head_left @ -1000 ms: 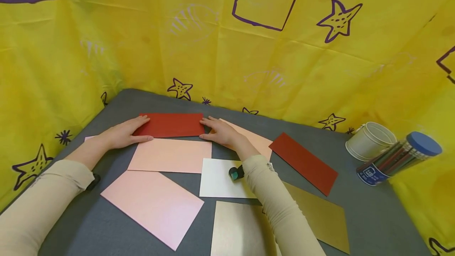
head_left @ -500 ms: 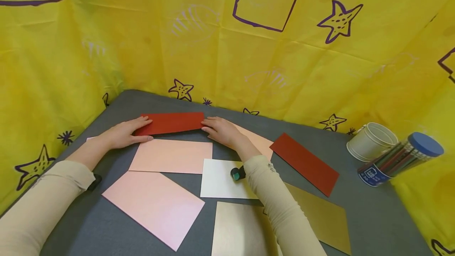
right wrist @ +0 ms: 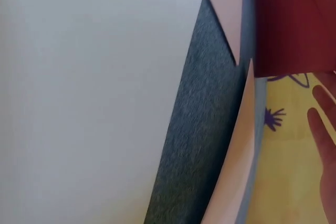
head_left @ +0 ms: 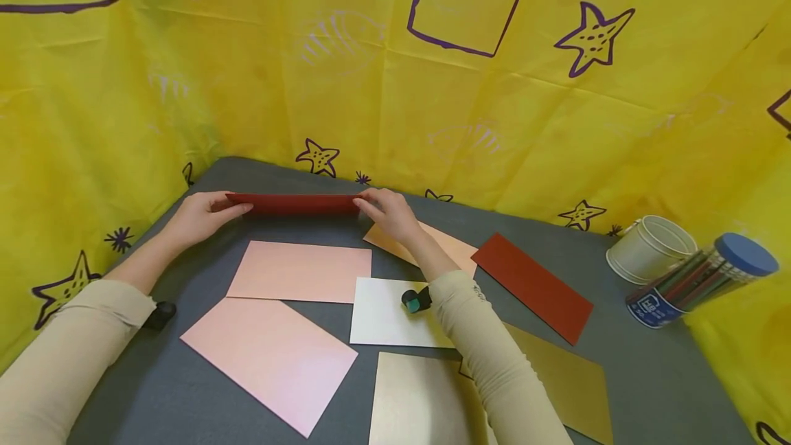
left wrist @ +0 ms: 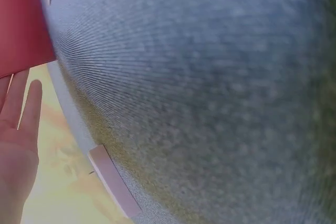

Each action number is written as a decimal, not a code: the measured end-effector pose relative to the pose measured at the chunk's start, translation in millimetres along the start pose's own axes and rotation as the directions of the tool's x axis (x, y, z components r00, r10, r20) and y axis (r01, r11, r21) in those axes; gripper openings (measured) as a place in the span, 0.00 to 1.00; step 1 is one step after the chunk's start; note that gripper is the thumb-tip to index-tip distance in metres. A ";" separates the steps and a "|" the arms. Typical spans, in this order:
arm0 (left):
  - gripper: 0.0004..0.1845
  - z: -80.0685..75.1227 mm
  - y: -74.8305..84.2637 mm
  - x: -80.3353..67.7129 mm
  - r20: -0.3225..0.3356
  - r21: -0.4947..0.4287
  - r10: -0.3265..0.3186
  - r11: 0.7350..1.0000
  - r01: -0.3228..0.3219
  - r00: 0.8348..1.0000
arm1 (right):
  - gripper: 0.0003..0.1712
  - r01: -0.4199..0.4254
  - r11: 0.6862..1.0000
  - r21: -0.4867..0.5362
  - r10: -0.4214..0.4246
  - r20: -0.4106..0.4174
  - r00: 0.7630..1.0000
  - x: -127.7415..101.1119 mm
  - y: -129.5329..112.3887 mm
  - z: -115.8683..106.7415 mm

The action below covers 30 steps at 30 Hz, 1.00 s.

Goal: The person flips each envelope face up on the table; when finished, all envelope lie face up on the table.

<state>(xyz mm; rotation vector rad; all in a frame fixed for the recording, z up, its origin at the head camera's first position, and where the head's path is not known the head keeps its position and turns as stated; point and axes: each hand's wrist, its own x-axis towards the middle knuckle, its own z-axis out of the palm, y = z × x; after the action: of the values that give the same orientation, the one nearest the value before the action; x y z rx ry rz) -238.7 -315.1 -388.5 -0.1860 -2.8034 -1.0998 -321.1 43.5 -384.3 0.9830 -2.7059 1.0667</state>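
Observation:
Both hands hold a long red envelope [head_left: 296,204] by its short ends, raised off the grey table and tipped so that it looks narrow from above. The left hand [head_left: 200,217] pinches its left end, thumb on the near side. At the other end the right hand [head_left: 391,215] grips it in the same way. In the right wrist view the red envelope [right wrist: 291,30] shows a slanting seam line, with fingers behind it. A pink envelope [head_left: 303,272] lies just below the raised one. A peach envelope [head_left: 454,247] lies partly under the right forearm.
A larger pink envelope [head_left: 272,356], a white one [head_left: 380,311], a pale gold one [head_left: 410,397], a darker gold one [head_left: 568,376] and another red one [head_left: 531,287] lie about the table. A white tin pail [head_left: 649,249] and a pencil tub [head_left: 698,287] stand at right.
The red envelope lay flat on the table between both hands. Its near edge has lifted, and now both hands hold it up, tilted. The left hand has moved slightly left.

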 end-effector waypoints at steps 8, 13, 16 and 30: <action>0.28 -1.4 -4.0 1.8 0.040 -0.060 -0.069 0.996 0.072 0.997 | 0.12 -0.105 0.982 0.156 0.109 -0.022 0.994 2.6 1.2 6.4; 0.24 -0.8 -10.4 5.2 0.098 0.019 -0.053 0.999 0.051 0.994 | 0.11 -0.223 0.966 0.128 0.212 0.094 0.973 4.2 5.5 13.5; 0.23 -2.2 -12.7 7.1 0.101 0.025 -0.067 0.998 0.065 0.993 | 0.10 -0.241 0.965 0.102 0.228 0.127 0.965 6.7 5.2 17.9; 0.28 -0.5 -14.4 21.3 0.044 -0.265 -0.255 0.929 0.258 0.966 | 0.11 -0.452 0.765 0.458 0.472 0.078 0.878 18.1 -5.7 40.7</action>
<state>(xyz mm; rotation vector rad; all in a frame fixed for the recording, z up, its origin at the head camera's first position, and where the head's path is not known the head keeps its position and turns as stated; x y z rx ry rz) -261.9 -324.4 -394.3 0.1590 -2.7309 -1.5410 -325.6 4.8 -406.6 0.2879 -2.7809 1.8656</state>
